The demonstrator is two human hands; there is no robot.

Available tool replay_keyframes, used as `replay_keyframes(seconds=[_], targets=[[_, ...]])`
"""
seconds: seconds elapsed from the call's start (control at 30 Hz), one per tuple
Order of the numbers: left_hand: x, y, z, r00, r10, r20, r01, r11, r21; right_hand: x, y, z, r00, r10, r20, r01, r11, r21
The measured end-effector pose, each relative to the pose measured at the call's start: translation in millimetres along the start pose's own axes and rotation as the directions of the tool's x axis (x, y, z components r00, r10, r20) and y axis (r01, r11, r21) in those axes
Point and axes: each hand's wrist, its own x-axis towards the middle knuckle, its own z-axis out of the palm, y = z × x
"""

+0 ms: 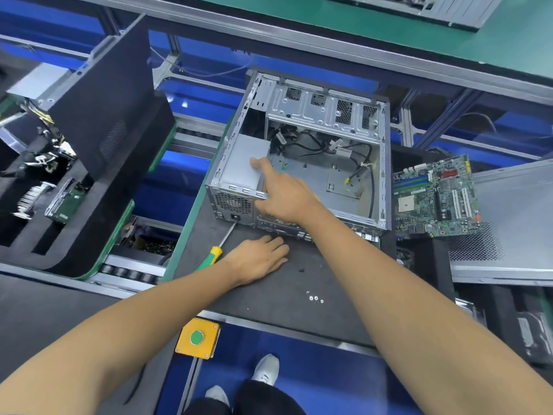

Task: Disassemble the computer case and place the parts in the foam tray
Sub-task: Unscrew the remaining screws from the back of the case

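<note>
Nearest me is a yellow button box (pixel 197 337) with a green button, fixed at the bench edge, likely for the conveyor. Just beyond it, on the dark mat (pixel 269 298), three small silver screws (pixel 314 298) lie together and a black one a little further in, set where they won't roll off. The left hand (pixel 259 258) rests flat on the mat, fingers straight and holding nothing, seemingly to steady the person while leaning in. Beside its wrist lies a screwdriver (pixel 216 250), green-and-yellow handle toward the person, tip up against the back of the case (pixel 302 151), put down within easy reach. The right hand (pixel 284 196) reaches over the rear rim of the open case, fingers stretched out and fingertips touching the grey power supply (pixel 244 166) in the near left corner; it grips nothing, and I'd say it is feeling for how the unit will come free. Loose cables lie on the bare case floor. To the right a motherboard (pixel 435 197) sits outside the case, near a perforated side panel (pixel 508 223). Off to the left is the foam tray (pixel 89 187), with a heatsink and a drive in its pockets, so the power supply looks to be the next part bound there.
</note>
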Motion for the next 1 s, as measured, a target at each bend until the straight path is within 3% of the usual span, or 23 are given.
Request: replay_keyframes(seconds=[0.27,0.47,0.83,1.0], targets=[[-6.9,2.3,6.2,0.999,-0.051,0.016,0.051,0.999,-0.006,-1.7,-2.2,-1.5,0.999,0.028,0.019,-0.028,1.0,0.0],[-11.7,-4.8,1.1,0.999,0.021,0.033,-0.02,0.999,-0.028,-3.6,-6.1,-2.9,0.999,0.041,0.022,-0.041,0.999,-0.003],[-3.9,-9.2,-9.8,0.988,0.156,0.0,-0.155,0.98,0.128,-5.5,-10.7,-1.2,0.998,0.069,-0.009,-0.069,0.997,-0.034],[5.4,-13.3,-14.1,0.965,0.242,0.1,-0.254,0.957,0.139,-6.6,-10.6,-1.7,0.997,0.074,-0.014,-0.075,0.996,-0.049]])
